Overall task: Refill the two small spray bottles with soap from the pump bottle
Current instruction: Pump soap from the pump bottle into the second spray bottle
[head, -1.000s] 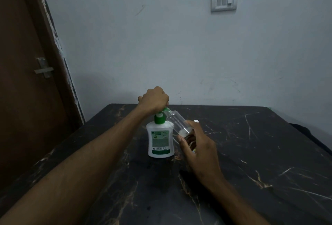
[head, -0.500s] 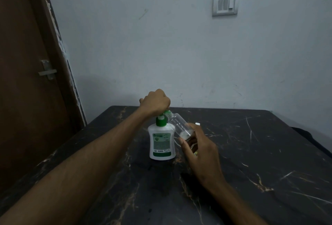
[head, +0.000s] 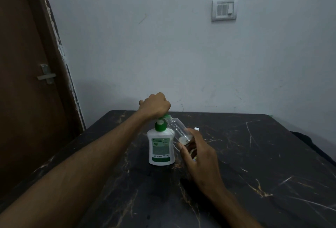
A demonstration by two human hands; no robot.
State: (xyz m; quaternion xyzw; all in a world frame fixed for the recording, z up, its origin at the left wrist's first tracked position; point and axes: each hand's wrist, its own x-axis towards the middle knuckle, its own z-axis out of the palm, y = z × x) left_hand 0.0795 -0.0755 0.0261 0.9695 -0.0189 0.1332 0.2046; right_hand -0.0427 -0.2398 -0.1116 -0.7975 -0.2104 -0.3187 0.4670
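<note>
Clear plastic, the spray bottle (head: pixel 179 131) is held tilted in the right hand (head: pixel 198 153), pinched near its base, its neck met at the spout of the pump bottle (head: pixel 161 146) standing on the counter (head: pixel 254 173). The pump head is clenched under the left hand (head: pixel 157 105). A little soap seems pooled inside. Light and slippery, the bottle is best gripped low on its body.
</note>
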